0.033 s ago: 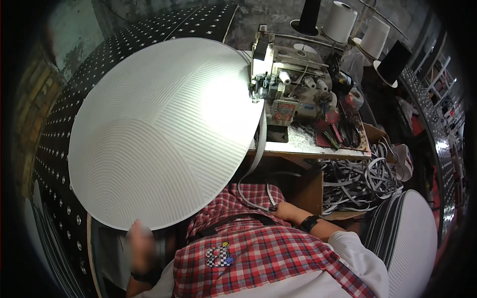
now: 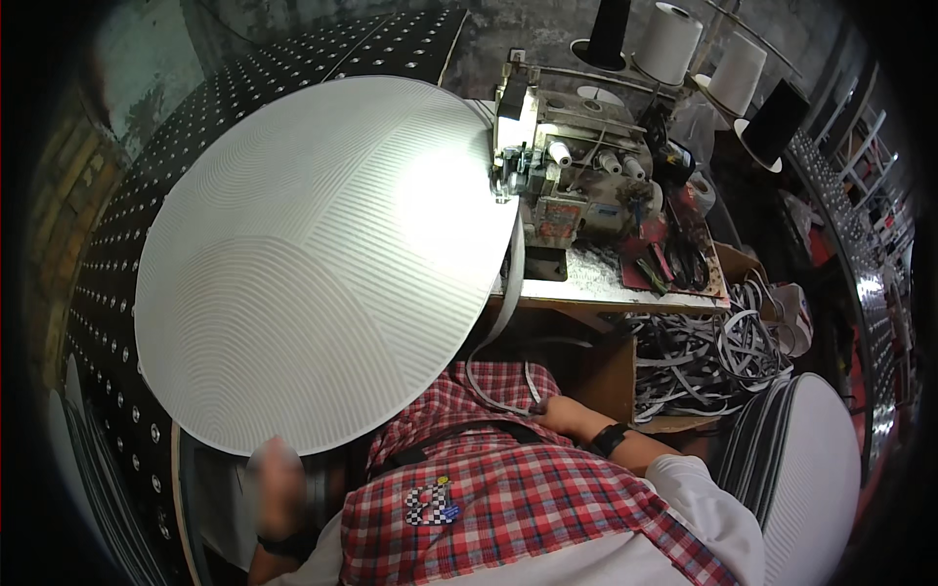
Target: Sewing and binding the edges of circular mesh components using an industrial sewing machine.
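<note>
Head view, mat: one round, pale, ribbed mat (image 2: 293,332), spread over the dotted table (image 2: 107,322), right rim at the machine (image 2: 586,186), lower rim overhanging toward the apron (image 2: 489,488).
Left hand: left hand (image 2: 278,479), blurred, at the mat's lower rim; whether its fingers pinch the cloth or merely rest against it, I cannot tell.
Right hand: right hand (image 2: 559,414), low over the lap, fingers drawn together on a strip (image 2: 516,259).
Strip: pale, narrow, looping slackly from the right hand up past the bench (image 2: 576,292) edge to the machine; any join to the mat is out of sight.
Cones: four cones (image 2: 668,44), two white, two dark, behind the machine.
Box: carton (image 2: 608,379) with a tangle (image 2: 703,342) of strips, right of the lap.
Stack: further rounds (image 2: 811,479), beside the right arm.
Risk, strip: the slack loop could twist or catch under the bench edge, feeding in crooked.
Risk, mat: the overhang's weight could drag the rim off line, should the left hand support it poorly.
Risk, glare: lamplight washes out the ribs near the needle, so a stray edge might go unnoticed.
</note>
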The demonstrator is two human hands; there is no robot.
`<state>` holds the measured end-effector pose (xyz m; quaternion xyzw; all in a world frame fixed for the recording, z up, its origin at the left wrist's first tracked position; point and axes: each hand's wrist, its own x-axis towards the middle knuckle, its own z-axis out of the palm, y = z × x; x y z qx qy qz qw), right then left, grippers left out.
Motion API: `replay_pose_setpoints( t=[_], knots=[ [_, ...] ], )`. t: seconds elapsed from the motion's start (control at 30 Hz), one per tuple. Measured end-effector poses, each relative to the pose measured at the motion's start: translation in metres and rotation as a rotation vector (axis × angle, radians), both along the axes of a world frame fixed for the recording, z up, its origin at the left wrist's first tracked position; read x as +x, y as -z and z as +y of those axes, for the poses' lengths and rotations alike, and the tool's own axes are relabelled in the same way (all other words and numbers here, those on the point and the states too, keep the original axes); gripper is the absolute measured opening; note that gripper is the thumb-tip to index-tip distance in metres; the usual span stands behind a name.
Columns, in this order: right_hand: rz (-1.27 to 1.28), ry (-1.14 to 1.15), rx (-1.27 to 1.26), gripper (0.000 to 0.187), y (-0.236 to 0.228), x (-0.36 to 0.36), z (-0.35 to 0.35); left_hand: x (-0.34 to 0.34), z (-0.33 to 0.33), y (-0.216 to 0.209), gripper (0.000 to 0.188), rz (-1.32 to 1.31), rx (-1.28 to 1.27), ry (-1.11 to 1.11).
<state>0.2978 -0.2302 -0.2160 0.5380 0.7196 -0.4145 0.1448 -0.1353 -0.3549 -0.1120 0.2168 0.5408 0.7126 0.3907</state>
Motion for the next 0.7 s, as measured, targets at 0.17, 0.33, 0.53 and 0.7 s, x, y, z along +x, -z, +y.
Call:
replay_pose_setpoints(
  t=[0.17, 0.33, 0.53, 0.7],
  knots=[
    [-0.022, 0.135, 0.608, 0.021, -0.041, 0.004, 0.019, -0.002, 0.009, -0.035, 0.037, -0.360, 0.099, -0.092],
    [-0.018, -0.091, 0.942, 0.012, -0.100, -0.001, 0.056, 0.005, 0.005, -0.017, 0.034, -0.183, 0.034, 0.005],
    [0.180, -0.319, 1.084, 0.029, -0.124, -0.010, 0.083, -0.005, 0.012, -0.030, 0.032, -0.262, 0.057, -0.076],
    [0.216, -0.413, 1.146, 0.038, -0.133, -0.024, 0.104, -0.005, 0.012, -0.015, 0.033, -0.162, 0.021, 0.018]
  ],
)
